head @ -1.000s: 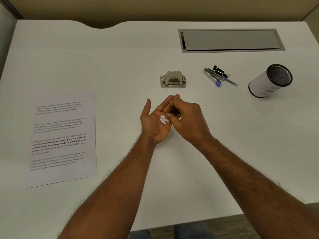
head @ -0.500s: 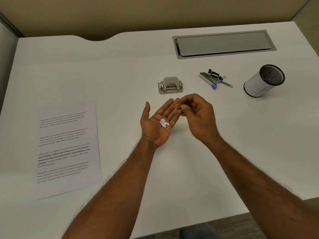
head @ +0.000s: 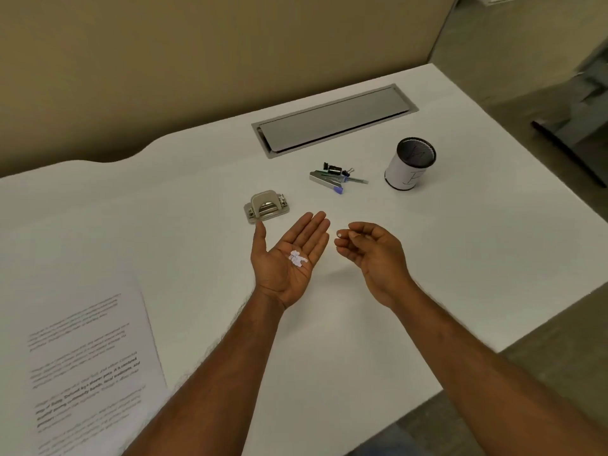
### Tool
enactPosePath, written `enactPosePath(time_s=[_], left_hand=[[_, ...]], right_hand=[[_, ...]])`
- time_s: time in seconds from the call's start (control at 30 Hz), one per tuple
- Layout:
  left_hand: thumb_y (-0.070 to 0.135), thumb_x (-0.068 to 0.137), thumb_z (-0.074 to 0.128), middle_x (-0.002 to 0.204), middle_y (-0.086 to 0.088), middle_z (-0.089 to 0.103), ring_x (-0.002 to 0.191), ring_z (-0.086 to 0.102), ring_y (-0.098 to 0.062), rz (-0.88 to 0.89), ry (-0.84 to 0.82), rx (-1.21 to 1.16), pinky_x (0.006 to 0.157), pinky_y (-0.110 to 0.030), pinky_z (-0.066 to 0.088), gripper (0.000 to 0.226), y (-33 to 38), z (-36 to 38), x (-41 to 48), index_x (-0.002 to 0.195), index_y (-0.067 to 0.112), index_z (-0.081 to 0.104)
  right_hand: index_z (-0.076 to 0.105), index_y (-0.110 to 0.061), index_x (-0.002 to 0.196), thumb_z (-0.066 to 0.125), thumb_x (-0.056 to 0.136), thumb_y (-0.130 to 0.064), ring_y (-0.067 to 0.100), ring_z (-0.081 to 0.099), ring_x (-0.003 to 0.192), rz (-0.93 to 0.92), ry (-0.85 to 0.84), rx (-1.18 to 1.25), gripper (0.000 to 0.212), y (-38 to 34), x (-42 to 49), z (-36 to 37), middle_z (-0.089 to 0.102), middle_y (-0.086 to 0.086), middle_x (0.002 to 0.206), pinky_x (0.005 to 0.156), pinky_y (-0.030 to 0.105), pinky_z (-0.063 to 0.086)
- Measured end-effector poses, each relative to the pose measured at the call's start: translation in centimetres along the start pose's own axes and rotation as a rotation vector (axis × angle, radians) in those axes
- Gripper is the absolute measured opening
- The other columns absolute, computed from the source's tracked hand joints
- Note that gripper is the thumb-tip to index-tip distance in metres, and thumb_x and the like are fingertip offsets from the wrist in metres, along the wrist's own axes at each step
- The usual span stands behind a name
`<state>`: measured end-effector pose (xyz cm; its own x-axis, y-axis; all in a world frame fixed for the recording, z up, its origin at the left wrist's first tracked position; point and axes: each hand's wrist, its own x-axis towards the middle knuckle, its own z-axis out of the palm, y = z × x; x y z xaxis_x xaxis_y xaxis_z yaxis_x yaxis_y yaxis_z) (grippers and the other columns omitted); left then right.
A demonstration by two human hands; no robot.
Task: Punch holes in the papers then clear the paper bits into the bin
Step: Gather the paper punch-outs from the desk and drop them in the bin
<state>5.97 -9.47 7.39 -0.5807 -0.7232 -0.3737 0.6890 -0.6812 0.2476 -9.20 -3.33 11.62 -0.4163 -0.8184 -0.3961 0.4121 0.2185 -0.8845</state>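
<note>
My left hand (head: 289,258) lies palm up over the white desk, fingers together, with a small heap of white paper bits (head: 297,258) resting in the palm. To its right my right hand (head: 371,255) hovers with fingers loosely curled; one round paper bit (head: 339,235) sticks to a fingertip. The metal hole punch (head: 266,207) stands just beyond my left fingers. The printed papers (head: 88,373) lie at the lower left. A cylindrical mesh bin (head: 409,164) with a white wrap stands upright at the right.
A small pile of stationery, with a staple strip, binder clips and a pen (head: 335,177), lies between punch and bin. A grey cable hatch (head: 332,121) is set into the desk behind. The desk's right edge (head: 526,205) drops to the floor.
My right hand has pulled away from my left palm to the right, carrying one paper bit on a fingertip. The camera has swung right, so the desk looks tilted.
</note>
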Motion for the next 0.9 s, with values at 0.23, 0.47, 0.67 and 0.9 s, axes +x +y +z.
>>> enactPosePath(time_s=[0.23, 0.47, 0.67, 0.9], left_hand=[[0.069, 0.09, 0.045, 0.141, -0.026, 0.053, 0.131, 0.052, -0.04, -0.034, -0.058, 0.04, 0.11, -0.048, 0.042, 0.089, -3.4, 5.2, 6.2, 0.135, -0.007, 0.054], [0.069, 0.091, 0.043, 0.137, -0.024, 0.058, 0.128, 0.056, -0.037, 0.01, -0.042, 0.071, 0.107, -0.045, 0.047, 0.087, -6.6, 10.9, 13.9, 0.134, -0.005, 0.053], [0.068, 0.091, 0.043, 0.133, -0.024, 0.062, 0.123, 0.061, -0.036, 0.076, -0.035, 0.122, 0.107, -0.043, 0.047, 0.086, -7.2, 15.5, 20.1, 0.134, -0.005, 0.053], [0.069, 0.094, 0.037, 0.133, -0.022, 0.062, 0.124, 0.061, -0.033, 0.079, -0.05, 0.291, 0.109, -0.042, 0.046, 0.084, -7.9, 18.5, 25.3, 0.132, -0.004, 0.056]], right_hand=[[0.065, -0.004, 0.1, 0.063, 0.09, -0.005, 0.025, 0.071, 0.085, -0.022, 0.101, 0.075, 0.011, -3.4, 3.4, -5.5, 0.072, 0.013, 0.092, 0.079, 0.032, 0.058], [0.063, -0.005, 0.089, 0.065, 0.085, 0.005, 0.021, 0.07, 0.074, -0.156, 0.194, -0.047, 0.011, -9.8, 11.4, -10.6, 0.069, 0.014, 0.082, 0.076, 0.029, 0.059], [0.062, -0.001, 0.093, 0.066, 0.083, 0.006, 0.026, 0.069, 0.072, -0.338, 0.223, -0.421, 0.013, -13.2, 18.5, -13.4, 0.068, 0.021, 0.084, 0.076, 0.038, 0.06], [0.065, -0.01, 0.088, 0.071, 0.073, -0.001, 0.017, 0.067, 0.068, -0.501, 0.163, -0.928, 0.019, -13.9, 23.8, -13.9, 0.07, 0.005, 0.073, 0.076, 0.035, 0.058]])
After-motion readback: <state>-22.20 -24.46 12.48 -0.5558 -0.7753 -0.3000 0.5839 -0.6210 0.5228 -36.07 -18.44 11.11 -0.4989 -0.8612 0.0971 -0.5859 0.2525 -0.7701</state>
